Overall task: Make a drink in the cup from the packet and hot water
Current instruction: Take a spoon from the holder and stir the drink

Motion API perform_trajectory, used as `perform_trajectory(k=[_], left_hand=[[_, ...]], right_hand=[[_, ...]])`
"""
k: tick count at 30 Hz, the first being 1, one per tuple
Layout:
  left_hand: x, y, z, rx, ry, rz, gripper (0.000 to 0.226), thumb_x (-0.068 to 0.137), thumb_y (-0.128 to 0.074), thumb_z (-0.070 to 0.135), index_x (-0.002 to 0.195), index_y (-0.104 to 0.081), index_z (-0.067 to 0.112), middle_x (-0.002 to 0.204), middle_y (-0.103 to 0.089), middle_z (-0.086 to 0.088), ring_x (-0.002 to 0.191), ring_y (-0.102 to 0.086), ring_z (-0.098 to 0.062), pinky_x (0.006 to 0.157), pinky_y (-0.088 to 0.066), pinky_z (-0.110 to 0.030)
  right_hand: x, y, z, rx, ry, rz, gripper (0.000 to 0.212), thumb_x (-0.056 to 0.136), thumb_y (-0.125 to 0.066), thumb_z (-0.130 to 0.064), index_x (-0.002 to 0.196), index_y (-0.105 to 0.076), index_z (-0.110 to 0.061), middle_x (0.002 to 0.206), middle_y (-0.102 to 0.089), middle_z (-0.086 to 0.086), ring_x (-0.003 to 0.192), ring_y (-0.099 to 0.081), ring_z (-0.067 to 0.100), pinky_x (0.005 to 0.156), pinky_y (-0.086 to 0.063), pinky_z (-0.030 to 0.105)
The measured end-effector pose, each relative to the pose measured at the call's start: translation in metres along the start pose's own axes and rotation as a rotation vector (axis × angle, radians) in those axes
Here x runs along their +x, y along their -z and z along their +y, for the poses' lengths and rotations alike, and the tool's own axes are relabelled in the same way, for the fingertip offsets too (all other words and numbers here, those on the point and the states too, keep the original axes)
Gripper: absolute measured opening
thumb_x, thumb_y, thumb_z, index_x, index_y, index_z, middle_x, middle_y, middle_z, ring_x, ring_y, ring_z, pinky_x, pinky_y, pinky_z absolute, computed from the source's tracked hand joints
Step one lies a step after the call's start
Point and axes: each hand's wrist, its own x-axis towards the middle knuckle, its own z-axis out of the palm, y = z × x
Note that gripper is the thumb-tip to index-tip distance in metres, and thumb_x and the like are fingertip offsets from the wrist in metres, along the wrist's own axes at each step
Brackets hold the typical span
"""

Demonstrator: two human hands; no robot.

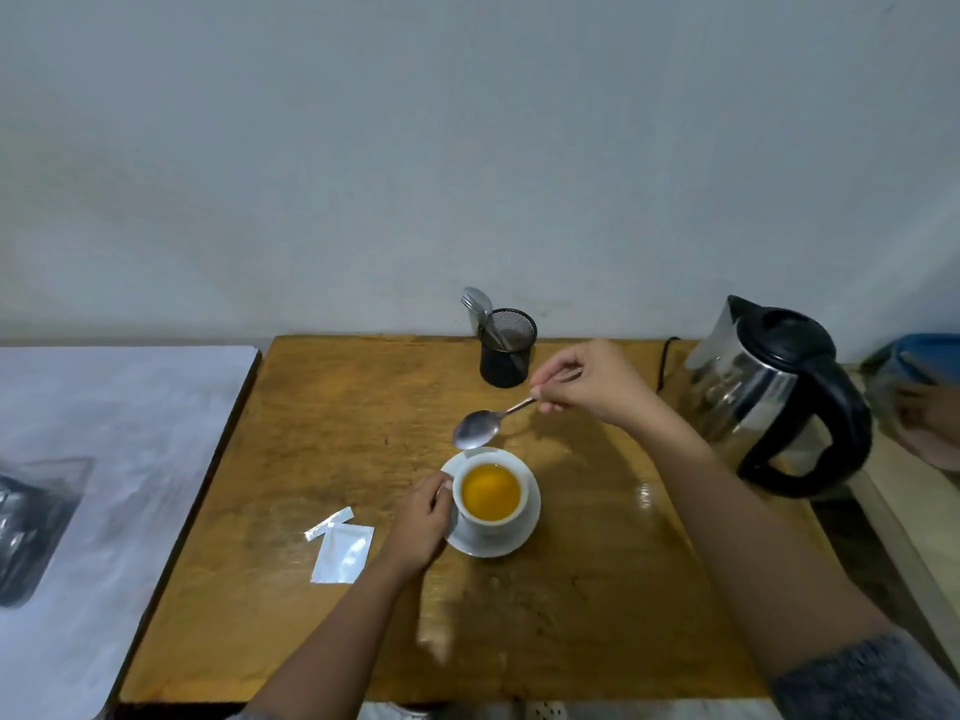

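A white cup (514, 516) filled with orange-yellow liquid stands on a white saucer (522, 537) in the middle of the wooden table (322, 418). My left hand (421, 517) grips the cup's handle on its left side. My right hand (587, 379) pinches the handle of a metal spoon (480, 427), whose bowl hangs in the air just behind the cup's far rim. The torn white packet (344, 553) lies flat to the left of the cup, its torn-off strip (328, 523) beside it. A steel kettle (774, 392) with a black handle stands at the right.
A black mesh holder (508, 350) with cutlery stands at the table's back edge, against the wall. A pale grey surface (104, 459) with a dark bag (31, 527) adjoins the table on the left. Blue and clear containers (919, 376) sit behind the kettle at far right.
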Motion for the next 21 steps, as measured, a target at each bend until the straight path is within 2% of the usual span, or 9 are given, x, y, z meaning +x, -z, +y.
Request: perform_trajectory(k=[4,7,10,14,17,21], left_hand=[[-0.002,0.0,0.001,-0.013,-0.001,-0.003,0.023,0.097,-0.04,0.02,0.095,-0.061,0.013,0.096,-0.063,-0.009,0.091,-0.055,-0.018,0.072,-0.04,-0.02],[-0.001,0.001,0.001,-0.004,0.01,-0.005,0.024,0.097,-0.04,0.02,0.095,-0.062,0.012,0.097,-0.063,-0.009,0.088,-0.054,-0.014,0.072,-0.039,-0.019],[-0.001,0.001,0.002,0.001,-0.011,-0.007,0.023,0.097,-0.04,0.017,0.092,-0.062,0.012,0.095,-0.063,-0.01,0.083,-0.053,-0.006,0.067,-0.037,-0.009],[-0.001,0.001,0.002,-0.011,-0.017,-0.001,0.023,0.096,-0.041,0.015,0.091,-0.062,0.011,0.094,-0.063,-0.013,0.083,-0.054,-0.011,0.066,-0.036,-0.007],[-0.001,0.001,0.003,-0.006,-0.01,-0.003,0.023,0.096,-0.04,0.016,0.093,-0.062,0.01,0.095,-0.063,-0.012,0.083,-0.054,-0.013,0.068,-0.038,-0.013],[0.0,0.002,0.001,-0.004,0.001,-0.023,0.023,0.097,-0.04,0.018,0.095,-0.062,0.012,0.096,-0.063,-0.01,0.084,-0.054,-0.012,0.07,-0.04,-0.02]], right_hand=[[-0.027,0.0,0.013,0.251,0.01,0.061,0.011,0.073,-0.077,-0.004,0.074,-0.07,-0.013,0.062,-0.073,0.004,0.063,-0.069,0.016,0.064,-0.057,0.022],[-0.038,-0.007,0.018,0.243,0.01,0.086,0.007,0.073,-0.077,-0.008,0.078,-0.072,-0.011,0.067,-0.073,0.005,0.064,-0.068,0.012,0.066,-0.057,0.022],[-0.042,-0.019,0.021,0.246,0.05,0.087,0.005,0.077,-0.072,-0.004,0.082,-0.07,-0.004,0.071,-0.071,0.008,0.062,-0.065,0.009,0.064,-0.056,0.017],[-0.041,-0.033,0.023,-0.003,0.22,0.006,0.004,0.086,-0.063,-0.009,0.087,-0.067,-0.008,0.076,-0.068,0.003,0.068,-0.063,0.007,0.067,-0.056,0.02],[-0.039,-0.042,0.026,-0.208,0.387,-0.111,0.008,0.087,-0.062,-0.012,0.089,-0.067,-0.006,0.087,-0.068,0.002,0.076,-0.059,0.001,0.069,-0.05,0.013],[-0.039,-0.054,0.035,-0.3,0.385,-0.243,0.015,0.091,-0.058,-0.017,0.096,-0.066,-0.006,0.097,-0.067,0.006,0.086,-0.058,0.009,0.072,-0.048,0.013]])
